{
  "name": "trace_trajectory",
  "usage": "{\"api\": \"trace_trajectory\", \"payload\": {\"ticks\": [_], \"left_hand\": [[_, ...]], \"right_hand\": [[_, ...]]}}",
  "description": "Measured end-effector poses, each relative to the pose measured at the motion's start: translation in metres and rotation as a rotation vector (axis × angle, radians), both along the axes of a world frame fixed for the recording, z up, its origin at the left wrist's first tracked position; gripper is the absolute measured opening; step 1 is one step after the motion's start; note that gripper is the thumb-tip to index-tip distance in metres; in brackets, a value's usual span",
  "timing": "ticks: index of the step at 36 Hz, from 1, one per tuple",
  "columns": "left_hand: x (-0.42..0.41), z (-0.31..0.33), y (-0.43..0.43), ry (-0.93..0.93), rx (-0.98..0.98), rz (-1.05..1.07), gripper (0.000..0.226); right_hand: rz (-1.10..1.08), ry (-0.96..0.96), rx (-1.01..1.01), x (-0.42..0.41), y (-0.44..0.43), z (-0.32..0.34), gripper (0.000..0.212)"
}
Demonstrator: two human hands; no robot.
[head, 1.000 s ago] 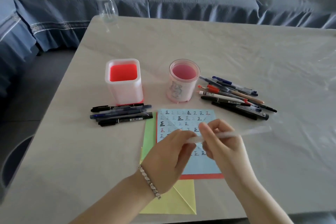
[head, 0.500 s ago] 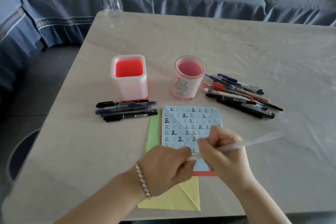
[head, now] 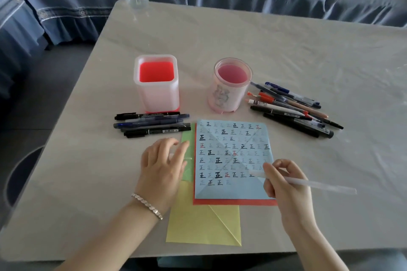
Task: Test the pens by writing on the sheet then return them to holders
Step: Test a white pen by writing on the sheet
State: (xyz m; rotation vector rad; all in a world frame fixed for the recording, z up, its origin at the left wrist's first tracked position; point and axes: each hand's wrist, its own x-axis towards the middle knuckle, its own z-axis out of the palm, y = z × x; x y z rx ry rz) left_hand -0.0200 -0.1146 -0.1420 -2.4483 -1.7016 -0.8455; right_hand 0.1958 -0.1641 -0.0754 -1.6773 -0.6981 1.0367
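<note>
One grey table; blue square paper sheet central, mostly filled with marks. Square white plastic holder at its 11 o'clock, round pink holder at 12, no pens inside. Loose pen pile at 2, dark pen row at 10. Left hand at 9, fingers relaxed on green paper. Right hand at 4, pinching translucent white pen, tip over sheet. Step, probably: test stroke. Next: write in blank bottom-row cell.

A silver bracelet of twisted links circles the bare wrist behind the left grip.
</note>
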Motion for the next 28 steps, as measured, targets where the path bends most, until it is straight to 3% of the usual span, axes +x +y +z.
{"api": "trace_trajectory", "payload": {"ticks": [4, 9, 20, 28], "left_hand": [[0.018, 0.009, -0.022, 0.079, -0.084, -0.231, 0.036], [0.032, 0.002, -0.046, 0.163, -0.219, -0.466, 0.038], [0.033, -0.004, -0.05, 0.158, -0.314, -0.482, 0.037], [0.033, -0.002, -0.051, 0.121, -0.316, -0.471, 0.037]], "right_hand": [[0.026, -0.021, 0.05, -0.003, 0.001, -0.006, 0.015], [0.047, -0.066, 0.094, -0.008, 0.003, -0.01, 0.029], [-0.103, -0.273, 0.114, -0.021, 0.0, -0.034, 0.045], [-0.108, -0.395, 0.107, -0.03, -0.001, -0.046, 0.046]]}}
